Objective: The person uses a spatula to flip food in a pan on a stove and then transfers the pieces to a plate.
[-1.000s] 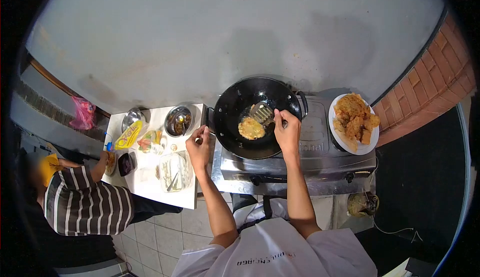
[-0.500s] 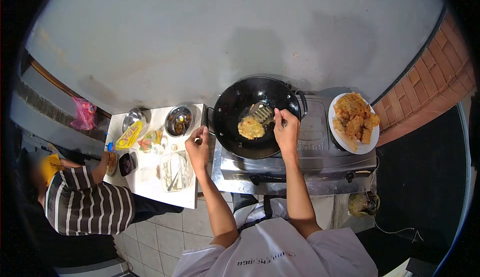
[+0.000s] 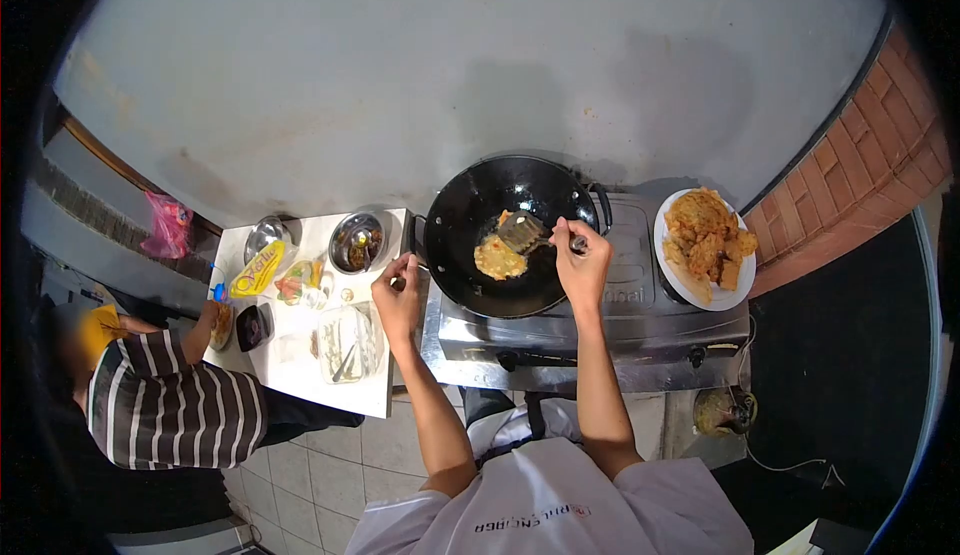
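Observation:
A black wok [image 3: 470, 280] sits on the left side of the stove, with a little shiny oil inside. In it lies a pale yellow fritter [image 3: 498, 258] with small reddish bits. My right hand [image 3: 583, 265] is closed around the handle of a slotted metal spatula [image 3: 521, 233], whose head is over the fritter's upper right part and hides some of it. At the wok's left side, my left hand [image 3: 398, 300] has its fingers pinched together on the lower end of the wok's handle [image 3: 417, 238].
A white plate [image 3: 690, 285] of browned fritters [image 3: 705, 235] rests on the stove's [image 3: 620, 330] right side. The white table [image 3: 300, 380] at left bears metal bowls [image 3: 358, 242], a plastic container [image 3: 350, 345] and a yellow pouch [image 3: 258, 270]. A person in a striped shirt [image 3: 180, 395] is beside it.
The spatula's head has turned and shifted slightly over the fritter, and my right hand has moved a little to the right. My left hand stays at the handle.

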{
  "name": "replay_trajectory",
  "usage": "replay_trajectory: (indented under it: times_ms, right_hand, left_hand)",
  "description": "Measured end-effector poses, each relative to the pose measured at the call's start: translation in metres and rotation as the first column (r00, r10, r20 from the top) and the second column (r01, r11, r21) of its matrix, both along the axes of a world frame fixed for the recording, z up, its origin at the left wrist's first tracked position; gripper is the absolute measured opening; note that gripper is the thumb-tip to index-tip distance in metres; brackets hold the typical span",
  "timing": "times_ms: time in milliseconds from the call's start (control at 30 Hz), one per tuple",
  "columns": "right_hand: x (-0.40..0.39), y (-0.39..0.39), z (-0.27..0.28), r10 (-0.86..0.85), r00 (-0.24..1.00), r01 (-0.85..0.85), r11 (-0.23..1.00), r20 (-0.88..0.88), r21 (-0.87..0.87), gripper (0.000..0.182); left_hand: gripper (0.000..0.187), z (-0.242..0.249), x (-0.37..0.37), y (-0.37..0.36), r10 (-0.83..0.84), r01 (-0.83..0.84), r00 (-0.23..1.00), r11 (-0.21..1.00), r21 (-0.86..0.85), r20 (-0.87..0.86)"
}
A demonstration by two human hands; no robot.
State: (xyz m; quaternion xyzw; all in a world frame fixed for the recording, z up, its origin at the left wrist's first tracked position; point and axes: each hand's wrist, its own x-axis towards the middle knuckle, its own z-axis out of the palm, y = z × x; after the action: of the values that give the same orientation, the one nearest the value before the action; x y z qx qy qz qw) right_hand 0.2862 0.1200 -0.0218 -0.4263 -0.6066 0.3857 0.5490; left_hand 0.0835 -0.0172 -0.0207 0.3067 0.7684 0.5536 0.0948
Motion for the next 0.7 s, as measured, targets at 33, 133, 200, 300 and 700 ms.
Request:
replay_trajectory:
  times_ms: [33, 133, 200, 300, 700]
  right_hand:
    - [0.001, 0.0, 0.0, 0.008, 0.999, -0.009, 1.0, -0.037, -0.027, 0.025]
    - [0.004, 0.001, 0.0, 0.049, 0.997, -0.051, 0.998, -0.063, -0.037, 0.026]
    - [0.006, 0.002, 0.0, 0.079, 0.995, -0.082, 0.996, -0.069, -0.034, 0.026]
    - [0.008, 0.001, 0.0, 0.144, 0.986, -0.152, 0.983, -0.079, -0.098, 0.025]
    - [0.005, 0.003, -0.01, 0.262, 0.965, -0.26, 0.963, 0.024, -0.077, 0.026]
  left_hand:
    - [0.029, 0.0, 0.0, 0.0, 0.002, -0.002, 1.0, 1.0, 0.0, 0.001]
    - [0.029, -0.002, 0.0, -0.001, 0.007, -0.007, 1.0, 1.0, -0.003, -0.014]
    - [0.029, -0.003, 0.0, 0.0, 0.004, -0.004, 1.0, 1.0, 0.024, -0.007]
    - [0.029, 0.005, 0.004, 0.0, -0.003, 0.008, 0.997, 0.998, -0.055, 0.079]
    - [0.03, 0.012, 0.011, 0.002, 0.007, -0.003, 0.998, 0.998, -0.06, 0.064]
